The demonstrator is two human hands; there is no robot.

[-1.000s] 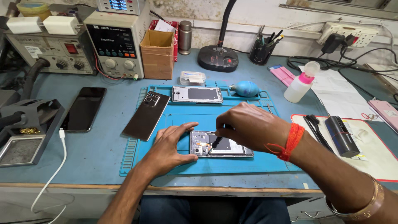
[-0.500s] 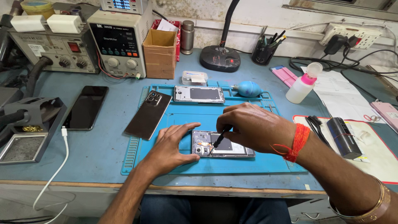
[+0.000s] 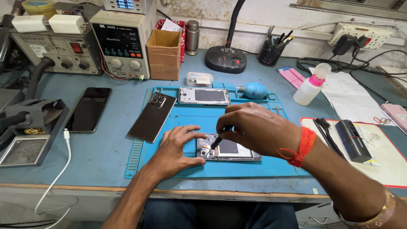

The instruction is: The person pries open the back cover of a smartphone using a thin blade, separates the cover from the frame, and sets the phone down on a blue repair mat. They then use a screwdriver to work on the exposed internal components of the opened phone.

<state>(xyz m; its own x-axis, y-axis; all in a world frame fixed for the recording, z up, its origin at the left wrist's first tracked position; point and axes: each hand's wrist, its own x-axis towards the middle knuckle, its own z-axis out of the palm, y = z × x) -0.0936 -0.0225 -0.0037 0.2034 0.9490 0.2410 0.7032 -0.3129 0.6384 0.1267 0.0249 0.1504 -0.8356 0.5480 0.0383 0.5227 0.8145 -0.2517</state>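
An opened phone (image 3: 229,151) lies flat, insides up, near the front edge of the blue mat (image 3: 254,167), long side running left to right (its right half covered by a pale panel, small parts and camera openings at its left end). A thin black tool (image 3: 215,143) stands tilted, tip touching the phone's left part.

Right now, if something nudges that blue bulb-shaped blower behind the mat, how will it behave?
The blue blower lies on its side, rounded, so it would probably roll rather than slide. It looks like soft rubber, likely light and squashy when gripped. Its nozzle points toward the phone frame, which it might bump.
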